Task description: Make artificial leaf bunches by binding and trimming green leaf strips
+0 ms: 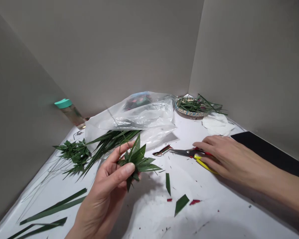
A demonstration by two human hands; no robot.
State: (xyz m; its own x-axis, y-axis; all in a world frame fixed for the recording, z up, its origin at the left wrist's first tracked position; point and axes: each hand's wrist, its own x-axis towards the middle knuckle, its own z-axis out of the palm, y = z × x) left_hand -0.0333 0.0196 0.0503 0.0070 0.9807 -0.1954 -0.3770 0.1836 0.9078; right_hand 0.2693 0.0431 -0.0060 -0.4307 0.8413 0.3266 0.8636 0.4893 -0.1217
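My left hand (pixel 106 187) holds a small spray of cut green leaves (pixel 137 161) pinched between thumb and fingers, its pointed blades fanning out. My right hand (pixel 219 156) lies over the yellow and red handles of a pair of scissors (pixel 189 153), fingers closed around them, with the metal blades pointing left. Behind the left hand lie a bunch of long narrow leaves (pixel 109 146) and a leafy cut cluster (pixel 74 154). Long leaf strips (pixel 53 205) sit at the lower left. A cut leaf piece (pixel 181 204) lies near the front.
A clear plastic bag (pixel 139 114) lies at the back. A woven round tray (pixel 186 112) holds leaves in the corner, beside white paper pieces (pixel 218 124). A teal-capped bottle (pixel 69 113) stands left. A black flat slab (pixel 264 149) lies right. Grey walls surround the white, scrap-strewn table (pixel 151 215).
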